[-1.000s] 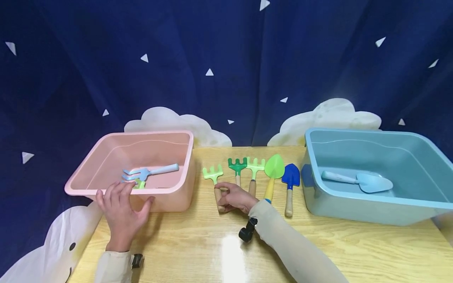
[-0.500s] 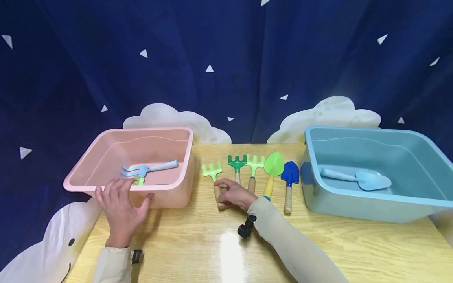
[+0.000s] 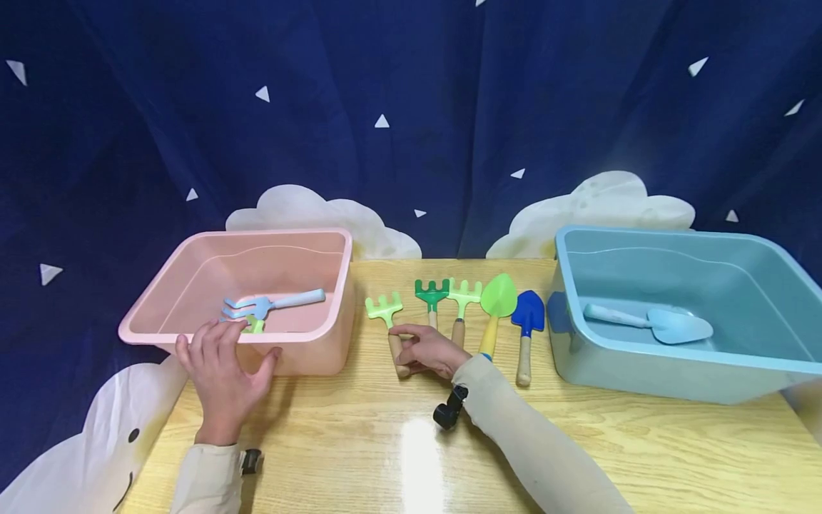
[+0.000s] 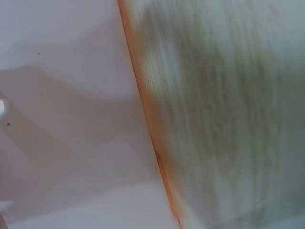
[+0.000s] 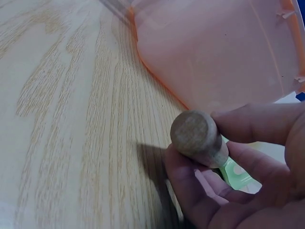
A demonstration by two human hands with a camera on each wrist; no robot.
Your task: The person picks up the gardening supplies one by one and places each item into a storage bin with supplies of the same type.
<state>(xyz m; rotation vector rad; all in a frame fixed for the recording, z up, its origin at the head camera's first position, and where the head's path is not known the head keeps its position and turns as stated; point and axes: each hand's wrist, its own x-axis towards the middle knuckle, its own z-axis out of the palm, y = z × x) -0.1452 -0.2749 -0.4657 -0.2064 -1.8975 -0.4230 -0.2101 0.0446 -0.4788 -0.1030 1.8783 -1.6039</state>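
Note:
My right hand [image 3: 437, 352] pinches the wooden handle [image 5: 193, 133] of a light green toy rake [image 3: 384, 309] between thumb and fingers. Its tined head points away from me, and in the right wrist view the handle's round end faces the camera. On the left, my left hand [image 3: 221, 378] holds the near rim of the pink bin [image 3: 334, 343], fingers over the edge and thumb against the outer wall. Inside that bin lie a light blue hand fork [image 3: 295, 300] and a light green piece [image 3: 255, 325], partly hidden by the rim and fingers. Only bin wall [image 4: 71, 143] and tabletop fill the left wrist view.
Right of the held rake lie a dark green rake [image 3: 432, 293], another light green rake [image 3: 464, 296], a green-and-yellow trowel [image 3: 498, 296] and a blue shovel [image 3: 528, 314]. A blue bin [image 3: 642, 378] at the right contains a light blue trowel [image 3: 677, 327]. A dark blue curtain [image 3: 411, 86] hangs behind.

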